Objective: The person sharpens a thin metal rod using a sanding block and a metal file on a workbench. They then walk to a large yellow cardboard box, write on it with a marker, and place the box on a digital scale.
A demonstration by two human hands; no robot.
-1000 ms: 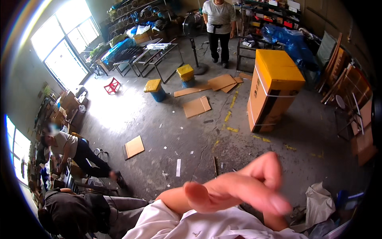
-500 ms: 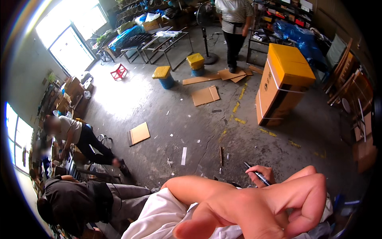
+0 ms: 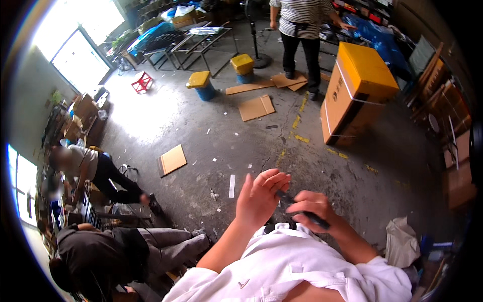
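My right hand [image 3: 316, 206] pinches a dark pen [image 3: 302, 211] at chest height, its fingers hiding most of the barrel. My left hand [image 3: 259, 199], fingers loosely spread, touches its tip; I can't tell whether it grips. White sleeves [image 3: 282, 261] cover everything below.

Box: big yellow-topped carton [image 3: 354, 93], strapped, standing on concrete floor [image 3: 211, 126]
Stools: two yellow-topped [image 3: 198, 80], [image 3: 242, 64]
Cardboard: flat sheets [image 3: 256, 107], [image 3: 172, 159]
People: one standing [image 3: 298, 30], two crouched at left [image 3: 93, 168]
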